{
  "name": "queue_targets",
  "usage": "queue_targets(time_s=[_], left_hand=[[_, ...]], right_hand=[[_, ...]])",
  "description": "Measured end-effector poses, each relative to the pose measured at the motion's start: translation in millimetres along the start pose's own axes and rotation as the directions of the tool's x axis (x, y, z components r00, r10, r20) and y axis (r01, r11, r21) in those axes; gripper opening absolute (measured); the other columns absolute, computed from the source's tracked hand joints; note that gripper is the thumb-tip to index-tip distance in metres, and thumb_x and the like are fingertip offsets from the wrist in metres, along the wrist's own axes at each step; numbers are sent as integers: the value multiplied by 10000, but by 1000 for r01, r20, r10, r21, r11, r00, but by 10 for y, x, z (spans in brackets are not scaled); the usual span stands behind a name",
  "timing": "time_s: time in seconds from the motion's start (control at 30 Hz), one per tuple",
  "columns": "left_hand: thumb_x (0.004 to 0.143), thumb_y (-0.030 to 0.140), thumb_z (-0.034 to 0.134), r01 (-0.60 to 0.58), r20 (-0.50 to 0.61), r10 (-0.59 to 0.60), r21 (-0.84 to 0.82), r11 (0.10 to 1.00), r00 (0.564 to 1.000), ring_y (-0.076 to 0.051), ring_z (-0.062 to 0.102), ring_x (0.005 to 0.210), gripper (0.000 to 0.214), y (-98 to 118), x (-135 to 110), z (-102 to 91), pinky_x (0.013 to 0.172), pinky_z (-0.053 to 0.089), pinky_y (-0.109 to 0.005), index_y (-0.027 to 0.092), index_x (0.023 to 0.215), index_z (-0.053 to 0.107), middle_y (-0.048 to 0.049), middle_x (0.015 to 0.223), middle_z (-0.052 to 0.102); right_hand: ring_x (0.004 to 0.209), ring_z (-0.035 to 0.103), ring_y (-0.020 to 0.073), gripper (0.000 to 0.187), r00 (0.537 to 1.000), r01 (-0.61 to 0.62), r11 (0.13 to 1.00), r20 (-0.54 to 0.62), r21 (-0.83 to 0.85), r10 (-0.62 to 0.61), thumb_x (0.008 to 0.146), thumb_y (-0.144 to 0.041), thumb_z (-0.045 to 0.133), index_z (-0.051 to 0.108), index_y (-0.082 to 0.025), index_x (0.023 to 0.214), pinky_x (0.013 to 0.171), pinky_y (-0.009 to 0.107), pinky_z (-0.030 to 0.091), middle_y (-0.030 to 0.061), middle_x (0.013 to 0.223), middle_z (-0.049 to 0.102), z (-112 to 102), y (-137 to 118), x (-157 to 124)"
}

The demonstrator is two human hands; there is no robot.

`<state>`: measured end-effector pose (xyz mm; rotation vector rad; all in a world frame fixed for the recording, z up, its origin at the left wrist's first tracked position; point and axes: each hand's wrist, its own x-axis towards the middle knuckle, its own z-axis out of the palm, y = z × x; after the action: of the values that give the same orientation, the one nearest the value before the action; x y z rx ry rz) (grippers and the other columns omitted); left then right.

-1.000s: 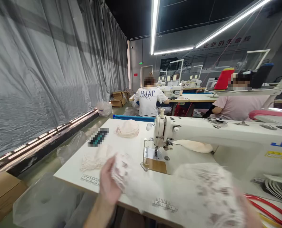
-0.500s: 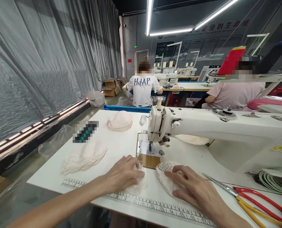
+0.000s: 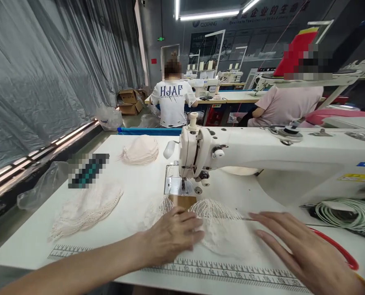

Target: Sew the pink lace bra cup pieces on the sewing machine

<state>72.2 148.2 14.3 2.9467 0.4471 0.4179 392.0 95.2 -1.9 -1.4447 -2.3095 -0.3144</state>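
Two pale lace-edged fabric pieces lie in front of the sewing machine point(image 3: 182, 151). My left hand point(image 3: 176, 235) rests across the inner edges of the left piece point(image 3: 152, 211) and the right piece point(image 3: 222, 225), its fingers loosely bent and not visibly gripping. To the right, my right hand point(image 3: 299, 250) has its fingers stretched out, over the scissors. Of the scissors, a red handle point(image 3: 339, 248) shows beside that hand; most of the rest is hidden beneath it. A printed ruler scale point(image 3: 213, 270) runs along the table's front edge.
A stack of lace-edged pieces point(image 3: 87, 209) lies left on the table, another pale stack point(image 3: 141, 149) farther back. A blurred-out dark object point(image 3: 88, 171) lies near the left edge. Coiled green cord point(image 3: 339, 213) sits right. Two people point(image 3: 173, 102) work ahead at other machines.
My right hand has left the right lace piece and moved right, over the scissors. My left hand has shifted toward the right piece, which now lies more spread out. The view has tilted down and turned.
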Motion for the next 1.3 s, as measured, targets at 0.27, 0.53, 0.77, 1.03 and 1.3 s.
queue_targets(time_s=[0.27, 0.53, 0.77, 1.03, 1.3], left_hand=[[884, 74, 404, 30, -122, -11, 156, 987, 992, -218, 571, 932, 198, -26, 160, 207, 794, 408, -374, 160, 891, 583, -89, 1079, 629], [894, 50, 305, 94, -110, -68, 251, 963, 992, -219, 558, 954, 276, 113, 187, 187, 783, 402, -360, 120, 889, 572, -123, 1055, 619], [912, 175, 378, 176, -208, -145, 138, 975, 967, -228, 576, 853, 212, 76, 190, 293, 757, 391, -374, 133, 884, 584, -115, 896, 646], [837, 23, 382, 98, -166, -85, 73, 992, 983, -241, 566, 1022, 266, 119, 108, 231, 913, 356, -417, 139, 965, 584, -146, 1054, 626], [870, 31, 351, 299, -142, -282, 120, 947, 949, -179, 311, 1328, 467, -18, -362, -275, 1082, 214, -431, 228, 1283, 444, -70, 1413, 390]], right_hand=[[919, 600, 322, 373, 997, -11, 987, -81, -163, -2, 894, -443, 418, 530, -230, 1179, 727, 453, 437, 142, 1102, 630, -15, -55, -280], [806, 600, 197, 212, 976, 218, 955, -76, 203, -206, 930, -188, 390, 594, -181, 873, 752, 349, 385, 69, 877, 674, 220, -955, 432], [715, 599, 167, 229, 970, 243, 954, -78, 175, -232, 932, -178, 384, 564, -186, 791, 742, 341, 330, 41, 766, 672, 201, -875, 487], [809, 601, 186, 223, 952, 305, 938, -64, 166, -298, 951, -247, 416, 571, -203, 797, 808, 376, 313, 22, 839, 687, 178, -882, 435], [1105, 544, 258, 302, 944, 282, 906, 77, 316, -320, 934, -338, 448, 533, -182, 1178, 856, 392, 444, 139, 1193, 607, 83, -740, 592]])
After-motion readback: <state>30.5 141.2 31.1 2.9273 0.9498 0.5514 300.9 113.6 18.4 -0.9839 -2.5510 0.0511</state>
